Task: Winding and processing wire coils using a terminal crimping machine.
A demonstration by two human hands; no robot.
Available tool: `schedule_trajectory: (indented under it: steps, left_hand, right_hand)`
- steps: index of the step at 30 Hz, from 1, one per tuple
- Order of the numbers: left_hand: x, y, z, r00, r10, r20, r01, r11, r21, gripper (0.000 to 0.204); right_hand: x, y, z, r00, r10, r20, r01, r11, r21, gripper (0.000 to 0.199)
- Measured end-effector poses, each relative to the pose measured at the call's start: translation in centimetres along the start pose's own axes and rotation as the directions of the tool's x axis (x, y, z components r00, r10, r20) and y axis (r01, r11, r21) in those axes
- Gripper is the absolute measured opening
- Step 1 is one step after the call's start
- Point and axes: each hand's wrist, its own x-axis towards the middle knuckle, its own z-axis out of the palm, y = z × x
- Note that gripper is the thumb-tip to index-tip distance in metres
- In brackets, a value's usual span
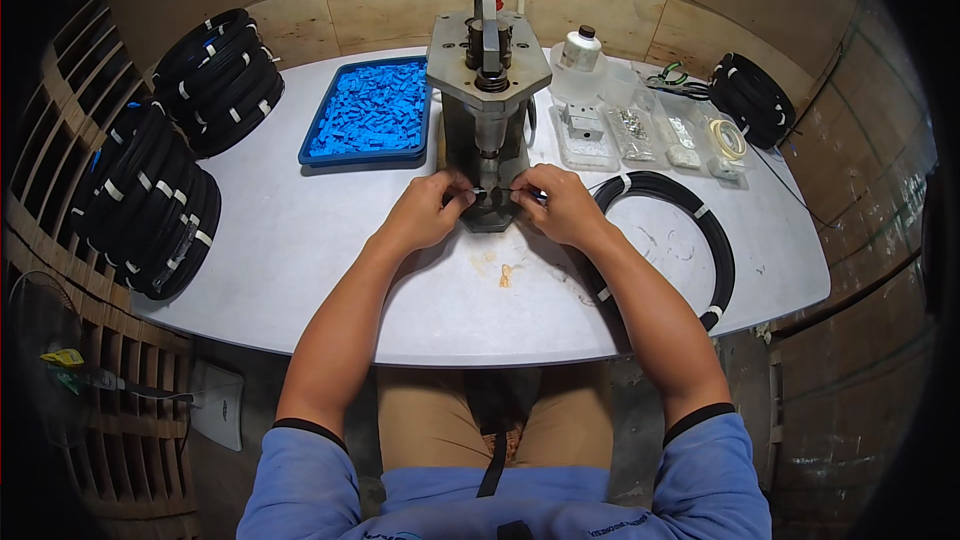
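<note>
**Fingertip work at the press**

Both hands meet at the foot of the press [480,125]. The left hand [430,205], on its left, pinches a small pale piece [478,190], thumb and fingertip closed. The right hand [563,202], on its right, has its fingertips drawn together by a thin dark strand [514,189]; I cannot tell whether they grip it.

The piece is probably light, hard and easily dropped, best held by its edges. The strand looks thin and bendable, best taken near its end. The black cable coil [712,227], right of the press and partly under the right forearm, should be springy; its white ties [702,211] mark good holds.

Left of the press, a dark blue tray [358,162] holds many bright blue pieces [370,105]. Right of it, clear boxes [592,162] hold a white block [583,121], small metal bits [632,126] and a cream ring [730,139].
</note>
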Motion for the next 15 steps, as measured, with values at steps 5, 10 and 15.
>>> schedule_trajectory:
  steps: [5, 10, 15]
  left_hand:
    - [-0.03, -0.06, -0.09, 1.000, 0.001, -0.006, -0.001, 1.000, 0.006, 0.023]
    - [-0.05, -0.08, -0.09, 1.000, 0.018, -0.003, -0.018, 1.000, 0.012, 0.022]
    - [-0.02, -0.14, -0.03, 1.000, 0.021, -0.004, -0.021, 1.000, 0.009, 0.022]
  right_hand:
    - [0.08, -0.18, 0.01, 1.000, 0.009, 0.010, -0.009, 1.000, -0.003, 0.013]
    - [0.04, 0.07, 0.14, 1.000, 0.004, 0.003, -0.004, 1.000, 0.001, 0.013]
    - [0.02, 0.13, 0.18, 1.000, 0.005, 0.004, -0.005, 1.000, 0.005, 0.013]
